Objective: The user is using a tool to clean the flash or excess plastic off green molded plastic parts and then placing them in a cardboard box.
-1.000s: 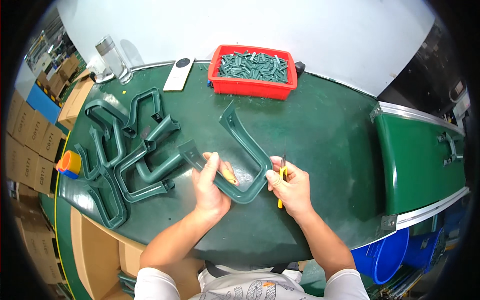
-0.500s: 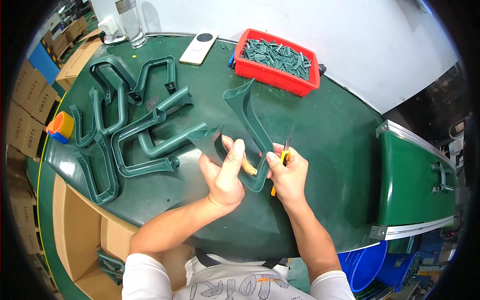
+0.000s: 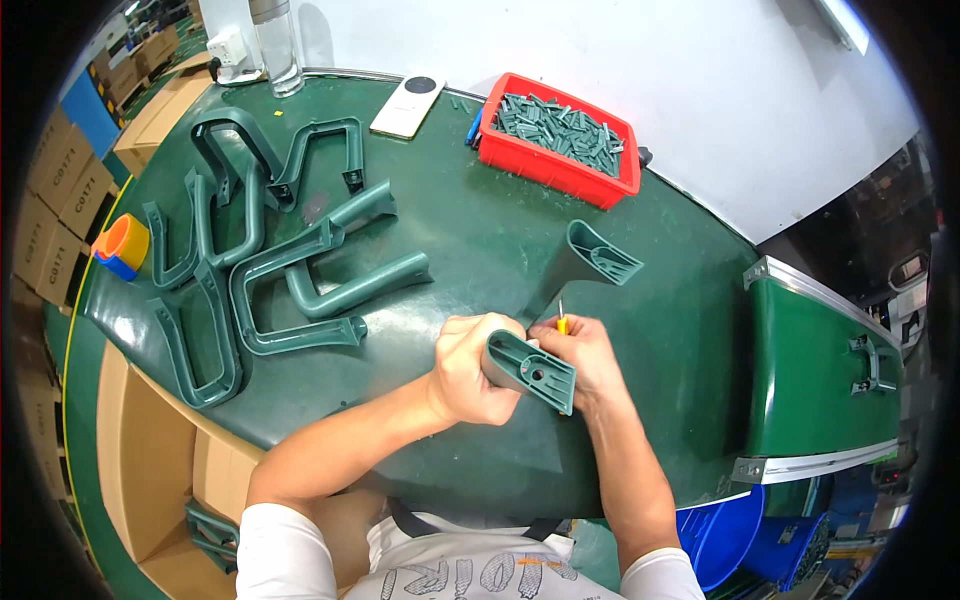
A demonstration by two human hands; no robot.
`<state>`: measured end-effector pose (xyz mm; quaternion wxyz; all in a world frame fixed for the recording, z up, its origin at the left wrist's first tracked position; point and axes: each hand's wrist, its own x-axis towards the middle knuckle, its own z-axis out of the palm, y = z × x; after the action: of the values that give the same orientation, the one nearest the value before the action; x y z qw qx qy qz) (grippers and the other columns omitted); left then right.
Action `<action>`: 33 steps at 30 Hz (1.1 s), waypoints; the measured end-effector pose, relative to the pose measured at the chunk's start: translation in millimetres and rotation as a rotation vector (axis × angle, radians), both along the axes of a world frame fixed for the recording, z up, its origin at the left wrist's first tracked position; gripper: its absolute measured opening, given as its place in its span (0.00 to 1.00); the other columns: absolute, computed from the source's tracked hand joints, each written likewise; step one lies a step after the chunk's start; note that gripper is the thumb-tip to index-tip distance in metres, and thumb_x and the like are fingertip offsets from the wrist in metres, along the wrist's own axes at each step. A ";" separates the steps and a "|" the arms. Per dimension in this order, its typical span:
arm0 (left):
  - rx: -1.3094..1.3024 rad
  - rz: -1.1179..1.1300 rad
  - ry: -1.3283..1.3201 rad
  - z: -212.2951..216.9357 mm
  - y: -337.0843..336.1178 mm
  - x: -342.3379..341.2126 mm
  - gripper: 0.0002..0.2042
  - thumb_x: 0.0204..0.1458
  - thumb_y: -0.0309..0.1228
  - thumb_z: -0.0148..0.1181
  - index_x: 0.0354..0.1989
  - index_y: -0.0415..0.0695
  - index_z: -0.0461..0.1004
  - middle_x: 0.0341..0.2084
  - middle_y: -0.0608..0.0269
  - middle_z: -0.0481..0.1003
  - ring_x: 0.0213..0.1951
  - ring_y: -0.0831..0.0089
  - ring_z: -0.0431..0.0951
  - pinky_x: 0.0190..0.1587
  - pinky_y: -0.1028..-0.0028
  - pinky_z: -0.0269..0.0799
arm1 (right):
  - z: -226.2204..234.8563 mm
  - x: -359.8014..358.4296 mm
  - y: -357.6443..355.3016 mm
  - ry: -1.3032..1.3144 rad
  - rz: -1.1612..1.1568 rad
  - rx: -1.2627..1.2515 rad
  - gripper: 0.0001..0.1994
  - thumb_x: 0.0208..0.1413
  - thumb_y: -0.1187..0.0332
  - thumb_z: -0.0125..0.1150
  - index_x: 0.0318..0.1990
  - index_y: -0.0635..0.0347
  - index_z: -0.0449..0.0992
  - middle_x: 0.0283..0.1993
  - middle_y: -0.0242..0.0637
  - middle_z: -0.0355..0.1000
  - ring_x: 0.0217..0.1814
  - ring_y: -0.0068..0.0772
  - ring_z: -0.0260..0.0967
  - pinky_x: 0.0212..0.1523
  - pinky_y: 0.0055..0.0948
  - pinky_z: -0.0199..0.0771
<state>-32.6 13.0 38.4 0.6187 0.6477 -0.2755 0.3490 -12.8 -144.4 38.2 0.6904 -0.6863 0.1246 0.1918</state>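
Above the near middle of the table, I hold a green plastic U-shaped handle (image 3: pixel 563 272) with its two flared ends turned up toward me. My left hand (image 3: pixel 468 368) is closed round it near the closer end, which shows ribs and a round hole. My right hand (image 3: pixel 585 358) is closed on a yellow-handled knife (image 3: pixel 562 325) right beside the handle's far arm. Only the knife's yellow part and a little of its tip show between the fingers. The bend of the handle is hidden behind my hands.
Several similar green handles (image 3: pixel 300 300) lie on the left of the green table. At the back are a red bin (image 3: pixel 560 178) of small green pieces, a phone (image 3: pixel 408 106) and a glass bottle (image 3: pixel 280 55). An orange tape roll (image 3: pixel 127 240) sits left; an open carton (image 3: pixel 150 450) stands below.
Both hands have turned the handle over, so its ends now face up toward me. My left hand has moved right, close to the right hand. The knife blade now shows less.
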 end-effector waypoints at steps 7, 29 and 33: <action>-0.133 0.152 0.188 -10.4 3.6 -5.3 0.03 0.44 0.17 0.55 0.24 0.36 0.67 0.16 0.62 0.69 0.17 0.78 0.70 0.19 0.77 0.65 | -5.4 -38.0 28.1 0.013 -0.213 0.099 0.04 0.53 0.73 0.58 0.28 0.63 0.71 0.19 0.32 0.68 0.14 0.19 0.61 0.14 0.19 0.56; -0.720 -0.571 0.699 -14.0 20.2 23.6 0.19 0.55 0.46 0.51 0.44 0.42 0.64 0.18 0.60 0.71 0.18 0.73 0.67 0.21 0.78 0.59 | -7.0 5.2 -4.8 -0.658 0.066 -0.610 0.18 0.51 0.68 0.63 0.46 0.71 0.72 0.23 0.35 0.72 0.23 0.14 0.65 0.23 0.20 0.65; -0.476 -0.481 0.471 -12.5 24.3 29.3 0.32 0.50 0.49 0.57 0.56 0.37 0.58 0.42 0.52 0.72 0.44 0.67 0.71 0.37 0.73 0.65 | 2.8 -6.4 6.2 -0.248 -0.112 0.017 0.12 0.53 0.73 0.59 0.43 0.72 0.74 0.22 0.33 0.73 0.20 0.16 0.65 0.19 0.17 0.63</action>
<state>-3.4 37.4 25.9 0.8614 0.4658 -0.1815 0.0906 -19.2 -138.2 40.9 0.7159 -0.6909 0.0747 0.0674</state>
